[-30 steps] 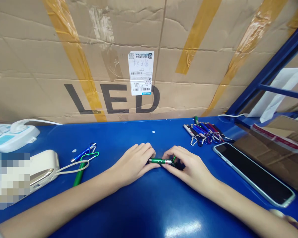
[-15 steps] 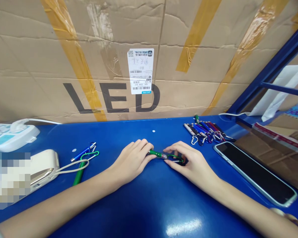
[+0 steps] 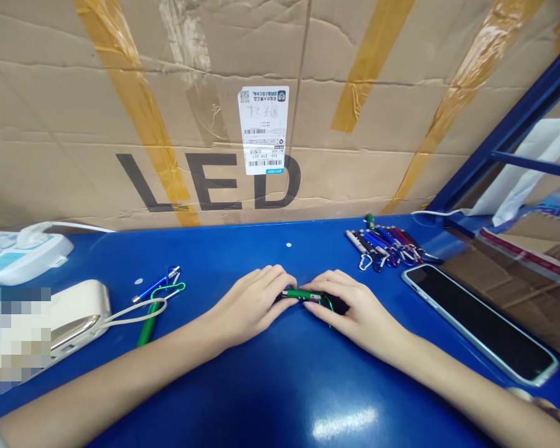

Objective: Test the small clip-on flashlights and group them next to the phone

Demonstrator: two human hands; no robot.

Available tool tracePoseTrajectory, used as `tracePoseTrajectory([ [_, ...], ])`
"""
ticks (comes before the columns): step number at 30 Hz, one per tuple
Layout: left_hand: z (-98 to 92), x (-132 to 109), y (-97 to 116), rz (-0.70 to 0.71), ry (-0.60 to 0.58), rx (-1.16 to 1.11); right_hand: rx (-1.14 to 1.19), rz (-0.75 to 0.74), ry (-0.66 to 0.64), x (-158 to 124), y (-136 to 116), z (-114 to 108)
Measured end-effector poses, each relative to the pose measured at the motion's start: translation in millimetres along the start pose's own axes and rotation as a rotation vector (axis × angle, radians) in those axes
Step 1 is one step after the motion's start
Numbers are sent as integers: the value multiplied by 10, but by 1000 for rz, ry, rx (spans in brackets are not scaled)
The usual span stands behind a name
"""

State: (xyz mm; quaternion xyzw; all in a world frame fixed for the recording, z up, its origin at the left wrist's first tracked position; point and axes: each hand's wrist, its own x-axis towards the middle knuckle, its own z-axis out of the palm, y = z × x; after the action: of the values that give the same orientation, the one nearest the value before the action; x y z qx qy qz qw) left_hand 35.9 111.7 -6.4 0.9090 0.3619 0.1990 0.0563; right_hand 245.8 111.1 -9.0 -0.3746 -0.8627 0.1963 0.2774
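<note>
Green penlight (image 3: 301, 295) is being gripped between the closed fingers of the left hand (image 3: 252, 305) and right hand (image 3: 354, 311), while carabiner-clipped penlights (image 3: 382, 247) are being left lying beyond the right fingertips.

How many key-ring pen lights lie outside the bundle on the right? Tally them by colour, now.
Green: 2 (green pen light between the left hand and right hand; second green pen light further left)
Blue: 1 (blue pen light)
Total: 3
</note>
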Motion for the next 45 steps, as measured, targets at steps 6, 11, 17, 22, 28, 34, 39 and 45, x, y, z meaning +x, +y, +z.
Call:
tracePoseTrajectory([
  [6, 14, -8, -14, 29, 26, 13, 38, -42, -16, -3, 4, 7],
  [11, 26, -9, -15, 4, 101, 65, 5, -36, -37, -5, 18, 11],
  [17, 39, -19, -19, -83, 201, 115, -63, 21, -6, -13, 19, -17],
  [22, 10, -12, -14, -6, 185, 73, -85, -8, -16, -17, 0, -9],
  [28, 4, -20, -13, 85, 138, 16, -80, -52, -125, -20, -66, -8],
  [34, -1, -21, -11, 81, 75, -37, -71, -39, -100, -25, -42, 8],
  [39, -3, -6, -10, 140, 37, 28, -16, -42, -92, -45, -40, 30],
  [45, 7, -18, -16, 195, 92, 81, 13, -41, -144, -48, -92, 0],
])
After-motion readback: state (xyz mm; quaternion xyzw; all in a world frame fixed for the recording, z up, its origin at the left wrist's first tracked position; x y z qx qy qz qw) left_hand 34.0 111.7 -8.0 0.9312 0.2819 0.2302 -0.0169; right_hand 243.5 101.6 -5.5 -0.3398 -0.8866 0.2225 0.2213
